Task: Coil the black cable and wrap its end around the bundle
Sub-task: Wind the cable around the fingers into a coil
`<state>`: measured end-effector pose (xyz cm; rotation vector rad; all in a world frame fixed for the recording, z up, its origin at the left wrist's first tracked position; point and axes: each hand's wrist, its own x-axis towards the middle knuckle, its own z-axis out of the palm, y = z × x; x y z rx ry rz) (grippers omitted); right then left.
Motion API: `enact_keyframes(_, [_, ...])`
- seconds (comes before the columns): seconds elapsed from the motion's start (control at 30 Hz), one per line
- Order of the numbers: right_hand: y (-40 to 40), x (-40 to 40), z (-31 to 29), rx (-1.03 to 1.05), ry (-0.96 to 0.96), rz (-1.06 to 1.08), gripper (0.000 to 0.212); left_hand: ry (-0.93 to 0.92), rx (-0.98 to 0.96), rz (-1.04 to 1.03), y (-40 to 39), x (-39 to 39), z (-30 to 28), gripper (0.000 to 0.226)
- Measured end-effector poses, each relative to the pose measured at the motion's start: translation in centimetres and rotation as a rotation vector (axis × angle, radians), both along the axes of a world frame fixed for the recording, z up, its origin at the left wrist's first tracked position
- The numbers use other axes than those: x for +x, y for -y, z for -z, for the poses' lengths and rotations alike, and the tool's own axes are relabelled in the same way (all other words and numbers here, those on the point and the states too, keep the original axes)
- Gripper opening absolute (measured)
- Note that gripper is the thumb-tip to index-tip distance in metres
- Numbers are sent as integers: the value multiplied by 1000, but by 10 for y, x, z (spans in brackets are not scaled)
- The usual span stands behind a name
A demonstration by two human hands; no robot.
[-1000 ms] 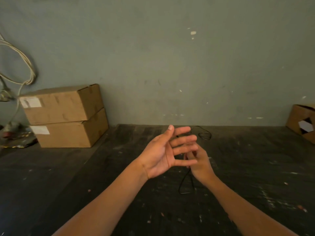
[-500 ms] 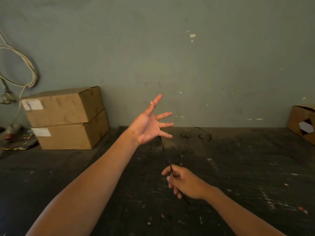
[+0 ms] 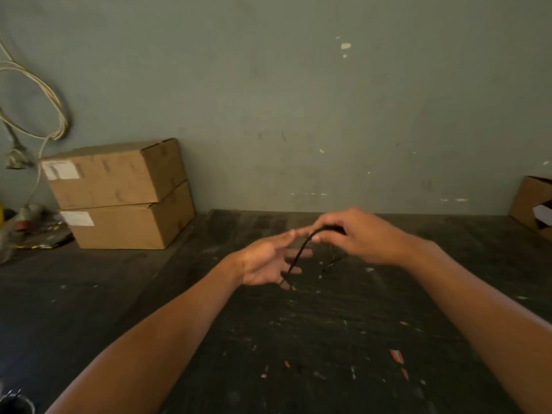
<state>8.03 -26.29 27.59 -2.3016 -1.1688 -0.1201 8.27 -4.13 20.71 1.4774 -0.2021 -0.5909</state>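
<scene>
Now, our left hand: splayed wide, a form for loops.
Our right hand: grip pinching the black cable, feeding it across.

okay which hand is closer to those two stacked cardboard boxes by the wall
Left. The left hand hangs open over the table to the right of the stacked cardboard boxes; the right hand, pinching the black cable, is farther right still.

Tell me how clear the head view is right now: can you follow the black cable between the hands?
Head view: dim, flat light, no glare; both hands, left hand and right hand, are motion-smeared. The black cable reads against skin but vanishes against the dark table. Wide-angle bowing tilts the cardboard boxes.
</scene>
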Motion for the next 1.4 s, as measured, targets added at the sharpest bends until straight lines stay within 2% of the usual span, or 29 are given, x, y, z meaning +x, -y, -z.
enact_keyframes(0.13, [12, 22, -23, 26, 40, 27, 5, -31, -33, 280, 16, -15, 12, 44])
enact_keyframes(0.33, [19, 38, -22, 152, -35, 23, 9, -50, -239, 428, 30, -28, 5, 51])
enact_keyframes(0.67, [34, 51, 19, 358, -221, 78, 12, -41, -448, 507, 37, -41, -2, 51])
enact_keyframes(0.83, [26, 41, 88, 493, -402, 178, 21, 26, -513, 476, 40, -33, -32, 52])
enact_keyframes(0.93, [11, 22, 136, 385, -527, 206, 25, 70, -494, 366, 38, -20, -51, 52])
enact_keyframes(1.1, [-10, -15, 168, 3, -584, 34, 25, 93, -479, 136, 23, 2, -66, 49])
enact_keyframes(1.27, [-19, -37, 138, -208, -640, -99, 28, 115, -454, -112, 5, 19, -65, 46])
enact_keyframes(1.4, [-21, -54, 89, -259, -396, -212, 26, 87, -397, -224, -10, 24, -48, 45])
